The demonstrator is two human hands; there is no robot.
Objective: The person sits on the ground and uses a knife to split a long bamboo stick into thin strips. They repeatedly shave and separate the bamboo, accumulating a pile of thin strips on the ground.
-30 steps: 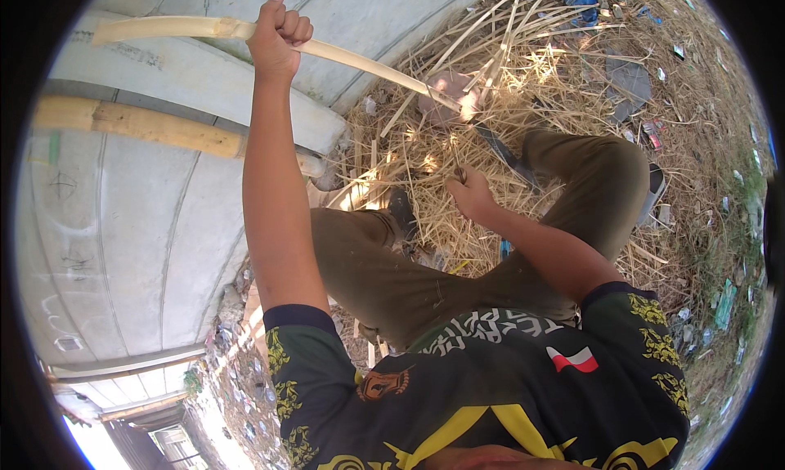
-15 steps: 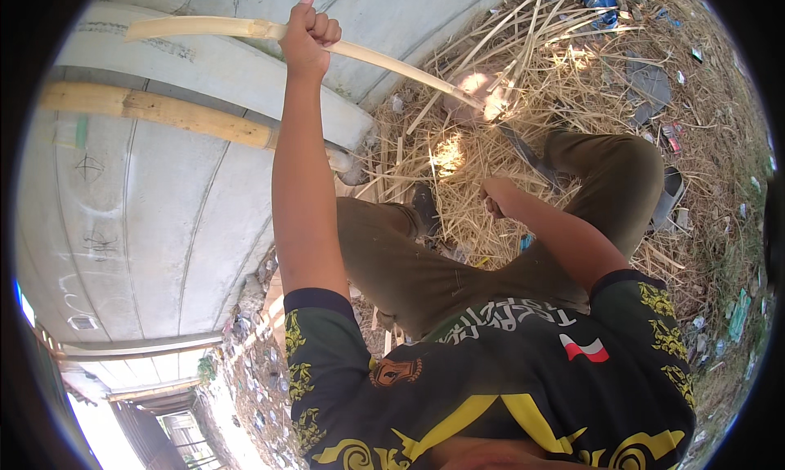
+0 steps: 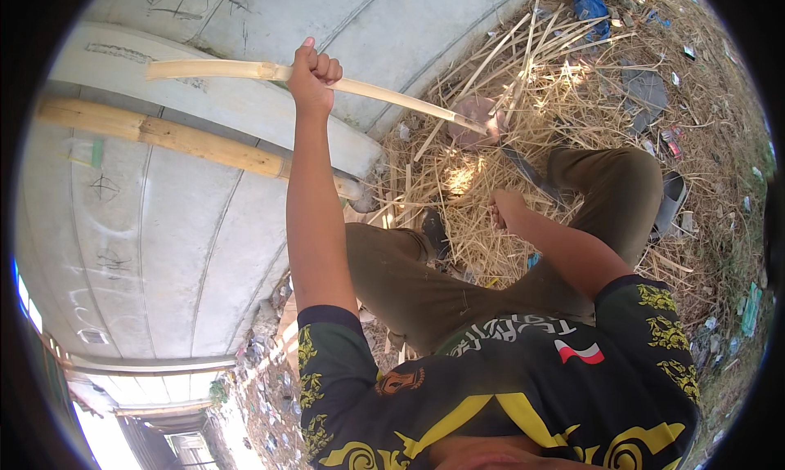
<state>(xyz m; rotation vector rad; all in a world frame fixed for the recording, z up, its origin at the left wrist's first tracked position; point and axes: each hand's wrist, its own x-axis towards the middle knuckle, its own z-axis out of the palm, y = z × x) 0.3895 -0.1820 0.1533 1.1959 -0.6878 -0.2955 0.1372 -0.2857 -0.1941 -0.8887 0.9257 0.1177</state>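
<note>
Pale wooden strip (image 3: 392,98) ran out over the straw-strewn ground (image 3: 482,245), in front of the grey wall (image 3: 270,24); its far end lay over the round brown block (image 3: 470,110), contact unclear. Left hand (image 3: 313,79) gripped it, fingers wrapped round, just beside a raised joint. Right hand (image 3: 509,209) hung lower, fingers curled in; could not tell whether anything sat inside. Dark flat blade-like thing (image 3: 527,167) near the knee.

Handling, by judgement: thin, so light; stiff along its length, springy if pushed flatwise. Visible bow partly lens, perhaps. Dry-looking, hardly slippery. Likely to split along the grain, edges probably sharp enough to nick bare skin. Best hold seemed beside the joint, pressing the flat faces, no sliding along edges.
</note>
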